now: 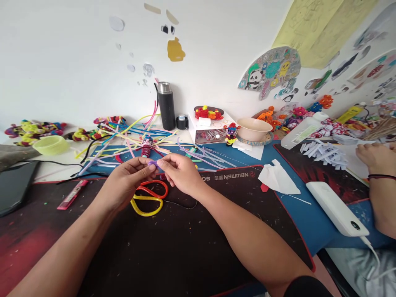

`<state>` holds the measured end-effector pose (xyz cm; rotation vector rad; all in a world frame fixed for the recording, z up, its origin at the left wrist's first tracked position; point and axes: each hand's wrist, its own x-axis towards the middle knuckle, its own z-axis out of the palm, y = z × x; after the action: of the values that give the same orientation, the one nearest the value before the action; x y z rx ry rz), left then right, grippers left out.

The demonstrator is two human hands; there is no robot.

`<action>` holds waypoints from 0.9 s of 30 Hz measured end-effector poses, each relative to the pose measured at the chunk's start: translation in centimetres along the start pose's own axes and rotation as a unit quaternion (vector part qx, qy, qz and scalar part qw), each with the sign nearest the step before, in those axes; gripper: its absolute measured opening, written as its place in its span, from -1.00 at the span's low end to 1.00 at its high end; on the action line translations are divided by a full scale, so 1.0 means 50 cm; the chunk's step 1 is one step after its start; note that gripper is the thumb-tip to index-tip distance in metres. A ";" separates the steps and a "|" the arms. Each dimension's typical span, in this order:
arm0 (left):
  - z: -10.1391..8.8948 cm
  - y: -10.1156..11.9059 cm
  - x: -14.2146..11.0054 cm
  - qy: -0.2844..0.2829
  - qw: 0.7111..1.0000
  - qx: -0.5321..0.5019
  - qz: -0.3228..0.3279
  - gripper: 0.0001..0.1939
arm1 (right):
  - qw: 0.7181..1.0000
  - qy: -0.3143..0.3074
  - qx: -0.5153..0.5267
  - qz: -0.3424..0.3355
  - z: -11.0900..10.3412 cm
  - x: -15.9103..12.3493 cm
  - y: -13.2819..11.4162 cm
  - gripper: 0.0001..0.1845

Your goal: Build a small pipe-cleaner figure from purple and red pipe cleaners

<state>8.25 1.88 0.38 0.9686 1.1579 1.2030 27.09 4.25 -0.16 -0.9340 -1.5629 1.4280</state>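
Note:
Over the dark desk mat, my left hand and my right hand meet fingertip to fingertip. Both pinch a short fuzzy purple piece, apparently a pipe cleaner, mostly covered by the fingers. Beneath them lies a pair of scissors with a red handle loop and a yellow handle loop; the blades are hidden. Just beyond my fingers is a small figure with a dark red fuzzy wrapped body. Loose pipe cleaners of several colours spread behind it.
At the back stand a black thermos, a beige bowl and a small colourful figure. A pink packet and a phone lie left. Right are torn white paper, a white power bank and another person's hand.

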 end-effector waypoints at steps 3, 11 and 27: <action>-0.015 -0.003 0.003 -0.011 1.000 0.025 0.011 -0.52 | 1.000 0.010 -0.023 0.002 -0.002 -0.001 -0.001 -0.77; -0.014 0.026 -0.010 -0.002 0.992 0.116 0.042 -0.50 | 0.998 0.012 -0.064 0.002 -0.003 -0.004 -0.005 -0.73; -0.001 0.023 -0.011 0.073 0.984 0.125 0.101 -0.53 | 1.000 0.008 -0.010 0.008 -0.003 0.001 0.006 -0.73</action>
<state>7.99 1.49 1.55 1.2271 1.3763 1.3276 27.23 4.37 -0.47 -0.9694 -1.5644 1.4150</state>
